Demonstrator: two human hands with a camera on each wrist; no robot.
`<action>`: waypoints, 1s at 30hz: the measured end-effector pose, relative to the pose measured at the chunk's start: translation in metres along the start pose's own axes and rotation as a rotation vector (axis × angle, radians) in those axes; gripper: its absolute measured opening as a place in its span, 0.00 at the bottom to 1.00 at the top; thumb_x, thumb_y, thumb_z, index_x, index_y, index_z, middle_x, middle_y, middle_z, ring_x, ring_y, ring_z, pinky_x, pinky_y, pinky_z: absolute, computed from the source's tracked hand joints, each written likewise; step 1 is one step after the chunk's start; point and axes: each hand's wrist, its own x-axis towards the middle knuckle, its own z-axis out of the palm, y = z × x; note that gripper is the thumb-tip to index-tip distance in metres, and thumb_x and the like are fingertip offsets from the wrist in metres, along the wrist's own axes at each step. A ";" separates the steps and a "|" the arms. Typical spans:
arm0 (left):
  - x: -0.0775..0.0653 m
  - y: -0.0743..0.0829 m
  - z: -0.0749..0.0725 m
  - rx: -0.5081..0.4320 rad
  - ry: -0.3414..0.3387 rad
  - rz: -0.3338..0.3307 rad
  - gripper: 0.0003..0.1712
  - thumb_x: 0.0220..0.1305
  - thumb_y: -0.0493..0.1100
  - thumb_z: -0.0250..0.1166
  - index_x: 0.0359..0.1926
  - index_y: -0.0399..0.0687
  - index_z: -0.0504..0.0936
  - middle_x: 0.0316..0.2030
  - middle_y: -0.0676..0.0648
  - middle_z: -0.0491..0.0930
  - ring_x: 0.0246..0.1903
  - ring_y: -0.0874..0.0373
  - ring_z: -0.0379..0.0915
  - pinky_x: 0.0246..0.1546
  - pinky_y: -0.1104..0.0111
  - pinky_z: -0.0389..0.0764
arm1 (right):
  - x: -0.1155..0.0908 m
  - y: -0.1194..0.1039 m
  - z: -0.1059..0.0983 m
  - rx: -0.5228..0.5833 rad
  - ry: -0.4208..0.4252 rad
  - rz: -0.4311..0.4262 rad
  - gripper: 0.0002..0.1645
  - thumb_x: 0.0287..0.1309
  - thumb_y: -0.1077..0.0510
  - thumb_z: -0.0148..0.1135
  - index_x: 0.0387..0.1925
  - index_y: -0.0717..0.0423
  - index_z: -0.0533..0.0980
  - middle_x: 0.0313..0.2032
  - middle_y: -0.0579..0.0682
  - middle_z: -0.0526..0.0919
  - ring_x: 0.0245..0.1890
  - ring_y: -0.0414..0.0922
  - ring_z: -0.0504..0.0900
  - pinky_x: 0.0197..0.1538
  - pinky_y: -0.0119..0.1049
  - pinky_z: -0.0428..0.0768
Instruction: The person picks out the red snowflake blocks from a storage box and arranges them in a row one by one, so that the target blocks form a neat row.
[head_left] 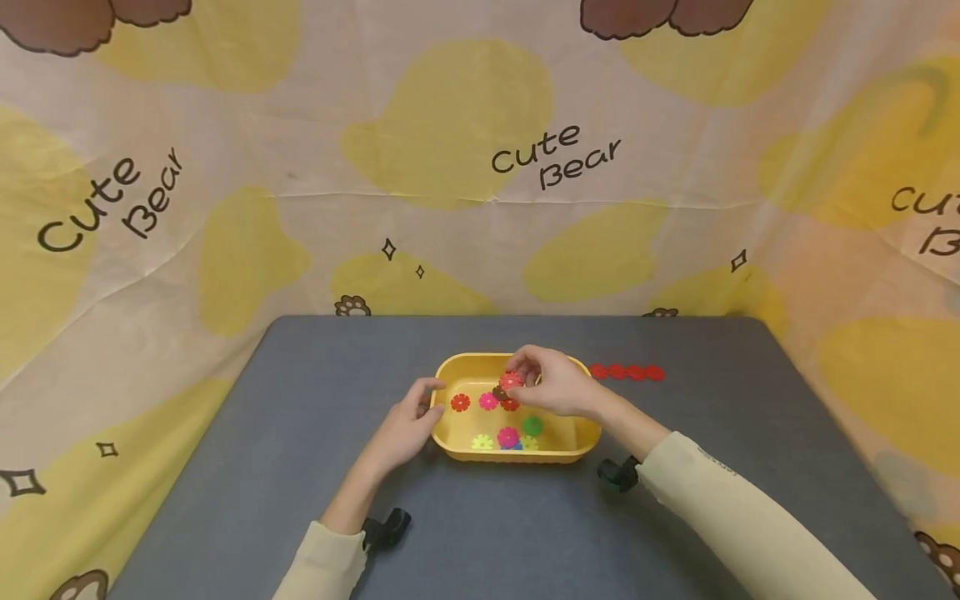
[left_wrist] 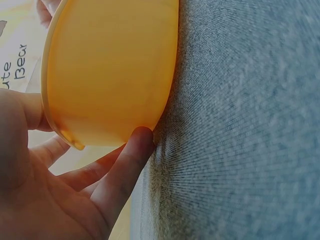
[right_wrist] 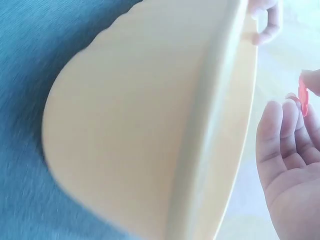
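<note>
"Which piece does the person have hold of?"

"A red flower-shaped disc (head_left: pixel 511 381). It's in the right hand (head_left: pixel 553 383), nipped between thumb and fingers, right at their tips and off the hand's left side from where I stand."

"Is it on the table (head_left: pixel 495 533)?"

"No, up over the yellow tray (head_left: pixel 517 457), with that forearm crossing the tray's right end. A brown disc (head_left: pixel 498 393) shows just below the red one; I can't tell whether the two touch."

"What about the left hand (head_left: pixel 403 427)?"

"Clamped on the tray's left end, fingers bent about the rim and one against the outer wall, low down. The red disc is well apart from that hand, towards the tray's middle."

"And inside the tray?"

"Loose discs. A red one (head_left: pixel 461 402) lies nearest the left hand, a pink one (head_left: pixel 488 401) beside it, and a green one (head_left: pixel 532 426) sits nearer the front, below the right hand. Behind the right wrist, a row of red discs (head_left: pixel 634 372) lies on the table beyond the tray."
</note>
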 end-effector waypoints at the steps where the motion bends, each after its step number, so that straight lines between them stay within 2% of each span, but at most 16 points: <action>1: 0.000 0.000 0.000 -0.002 -0.001 0.001 0.20 0.75 0.44 0.59 0.65 0.54 0.71 0.50 0.41 0.80 0.34 0.54 0.77 0.30 0.62 0.76 | -0.003 0.000 -0.003 -0.002 0.004 0.005 0.16 0.59 0.58 0.71 0.47 0.55 0.77 0.35 0.47 0.79 0.33 0.46 0.76 0.36 0.36 0.77; 6: 0.001 -0.001 0.001 -0.011 -0.005 -0.004 0.21 0.75 0.44 0.59 0.65 0.54 0.71 0.51 0.40 0.80 0.34 0.54 0.77 0.29 0.62 0.76 | -0.016 0.006 -0.019 -0.017 0.027 0.030 0.18 0.58 0.59 0.72 0.49 0.55 0.77 0.36 0.47 0.79 0.35 0.47 0.76 0.33 0.37 0.79; 13: 0.001 0.000 0.001 -0.002 0.006 -0.020 0.21 0.74 0.45 0.59 0.65 0.55 0.71 0.53 0.40 0.80 0.35 0.53 0.76 0.30 0.62 0.76 | -0.034 0.019 -0.043 -0.070 0.089 0.045 0.19 0.58 0.58 0.73 0.49 0.56 0.77 0.36 0.47 0.79 0.35 0.47 0.76 0.37 0.36 0.77; 21: 0.001 0.000 0.001 -0.005 0.000 -0.009 0.21 0.75 0.45 0.58 0.66 0.54 0.70 0.52 0.40 0.79 0.35 0.54 0.77 0.30 0.62 0.76 | -0.054 0.044 -0.070 -0.089 0.164 0.074 0.17 0.59 0.60 0.72 0.48 0.57 0.78 0.37 0.49 0.80 0.36 0.49 0.76 0.37 0.35 0.77; 30: -0.001 0.001 0.000 -0.007 -0.005 -0.005 0.21 0.75 0.44 0.58 0.66 0.52 0.70 0.51 0.40 0.79 0.34 0.53 0.76 0.30 0.62 0.75 | -0.077 0.071 -0.099 -0.134 0.233 0.137 0.19 0.61 0.55 0.72 0.50 0.58 0.77 0.35 0.51 0.80 0.33 0.48 0.76 0.31 0.35 0.76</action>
